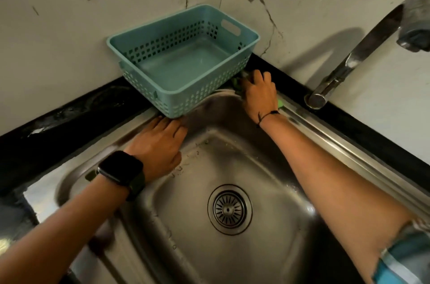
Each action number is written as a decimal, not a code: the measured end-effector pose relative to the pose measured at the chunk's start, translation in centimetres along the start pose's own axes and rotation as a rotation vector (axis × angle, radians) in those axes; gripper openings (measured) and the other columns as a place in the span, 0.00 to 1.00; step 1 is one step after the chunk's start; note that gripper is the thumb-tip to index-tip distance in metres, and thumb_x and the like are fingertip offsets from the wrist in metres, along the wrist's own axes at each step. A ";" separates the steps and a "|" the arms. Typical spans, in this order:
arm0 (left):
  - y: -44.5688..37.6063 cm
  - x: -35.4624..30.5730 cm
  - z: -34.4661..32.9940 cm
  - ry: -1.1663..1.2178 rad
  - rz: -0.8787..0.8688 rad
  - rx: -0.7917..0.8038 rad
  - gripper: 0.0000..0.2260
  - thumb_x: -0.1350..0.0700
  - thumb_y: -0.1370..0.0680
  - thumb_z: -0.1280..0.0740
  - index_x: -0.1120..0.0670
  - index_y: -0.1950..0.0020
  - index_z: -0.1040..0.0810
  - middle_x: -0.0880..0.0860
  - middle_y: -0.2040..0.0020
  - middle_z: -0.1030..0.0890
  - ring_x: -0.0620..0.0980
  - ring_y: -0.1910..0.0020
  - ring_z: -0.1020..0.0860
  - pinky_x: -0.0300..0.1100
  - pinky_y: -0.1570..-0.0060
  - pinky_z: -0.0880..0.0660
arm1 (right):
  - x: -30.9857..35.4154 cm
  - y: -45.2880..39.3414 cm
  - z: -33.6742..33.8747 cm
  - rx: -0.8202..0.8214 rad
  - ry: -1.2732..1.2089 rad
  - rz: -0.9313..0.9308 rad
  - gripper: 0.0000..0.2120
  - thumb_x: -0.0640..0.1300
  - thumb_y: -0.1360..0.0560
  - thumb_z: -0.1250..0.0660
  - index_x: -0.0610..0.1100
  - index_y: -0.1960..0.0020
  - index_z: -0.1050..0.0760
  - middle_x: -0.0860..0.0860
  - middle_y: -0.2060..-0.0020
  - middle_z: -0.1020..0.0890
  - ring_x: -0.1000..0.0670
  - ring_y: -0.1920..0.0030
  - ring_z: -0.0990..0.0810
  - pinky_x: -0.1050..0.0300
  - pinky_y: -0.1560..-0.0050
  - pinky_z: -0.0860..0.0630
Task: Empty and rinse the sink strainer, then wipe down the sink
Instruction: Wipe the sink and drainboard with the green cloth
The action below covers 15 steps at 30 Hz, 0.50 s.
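Observation:
The steel sink fills the lower frame, with the round metal strainer seated in its drain. My left hand lies flat on the sink's far left rim, fingers straight, a dark watch on its wrist. My right hand reaches to the sink's far corner and presses a green cloth against the rim there. Only small bits of the cloth show around the hand, beside the basket.
An empty teal plastic basket stands on the black counter at the sink's far corner, overhanging the rim. A steel faucet arches in from the right. Marble wall tiles rise behind.

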<state>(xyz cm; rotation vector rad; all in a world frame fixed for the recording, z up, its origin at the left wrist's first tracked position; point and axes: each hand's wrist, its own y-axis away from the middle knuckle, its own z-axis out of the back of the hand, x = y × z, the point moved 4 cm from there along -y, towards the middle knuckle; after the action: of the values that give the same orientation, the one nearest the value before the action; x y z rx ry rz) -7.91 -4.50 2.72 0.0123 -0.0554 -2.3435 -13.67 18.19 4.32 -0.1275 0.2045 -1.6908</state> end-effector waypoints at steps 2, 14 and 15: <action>0.1 1.0 0.1 -0.012 -0.059 0.035 0.24 0.53 0.26 0.39 0.59 0.31 0.36 0.60 0.30 0.34 0.59 0.31 0.35 0.49 0.30 0.40 | -1.0 0.9 0.5 0.026 0.080 0.054 0.16 0.39 0.28 0.37 0.41 0.40 0.27 0.40 0.44 0.28 0.39 0.43 0.32 0.47 0.52 0.34; 0.9 1.9 -0.6 -0.096 -0.171 0.017 0.30 0.51 0.33 0.32 0.62 0.33 0.32 0.63 0.33 0.29 0.61 0.34 0.29 0.50 0.33 0.44 | 2.0 -0.7 -0.7 -0.079 -0.154 -0.114 0.13 0.37 0.32 0.36 0.35 0.48 0.25 0.38 0.43 0.28 0.37 0.43 0.32 0.44 0.51 0.33; 0.9 1.9 -0.7 -0.084 -0.175 0.004 0.31 0.51 0.31 0.34 0.62 0.32 0.34 0.62 0.31 0.31 0.61 0.32 0.32 0.48 0.32 0.48 | 2.4 -1.0 -0.7 -0.086 -0.163 -0.089 0.12 0.37 0.31 0.37 0.35 0.49 0.25 0.38 0.43 0.28 0.37 0.44 0.32 0.44 0.51 0.33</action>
<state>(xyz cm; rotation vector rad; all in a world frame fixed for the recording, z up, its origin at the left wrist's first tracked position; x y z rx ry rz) -8.53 -6.49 2.10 -0.0830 -0.1047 -2.5182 -15.05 15.98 3.71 -0.3417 0.1506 -1.7509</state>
